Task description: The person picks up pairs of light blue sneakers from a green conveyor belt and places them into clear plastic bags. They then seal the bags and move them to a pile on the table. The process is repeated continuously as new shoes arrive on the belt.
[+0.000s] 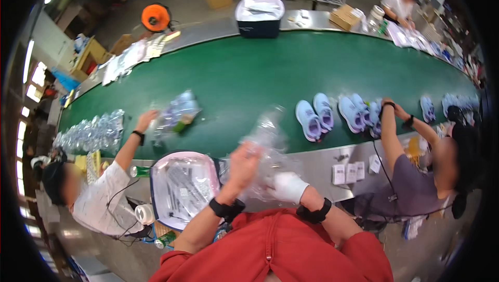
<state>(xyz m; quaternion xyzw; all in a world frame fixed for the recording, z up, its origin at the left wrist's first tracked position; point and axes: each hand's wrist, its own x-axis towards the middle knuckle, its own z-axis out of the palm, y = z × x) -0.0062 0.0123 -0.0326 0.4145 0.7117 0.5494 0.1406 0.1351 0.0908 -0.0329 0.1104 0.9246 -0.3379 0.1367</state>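
Clear plastic bag (pixel 274 152) pts fwd, long axis approx fore-aft.

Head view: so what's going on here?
The person's left hand holds a clear plastic bag, the white-covered right hand against its lower part. Pale blue shoes stand to the right on the green worktop, where one co-worker reaches among them. To the left, another co-worker's hand is beside a plastic-wrapped bundle.
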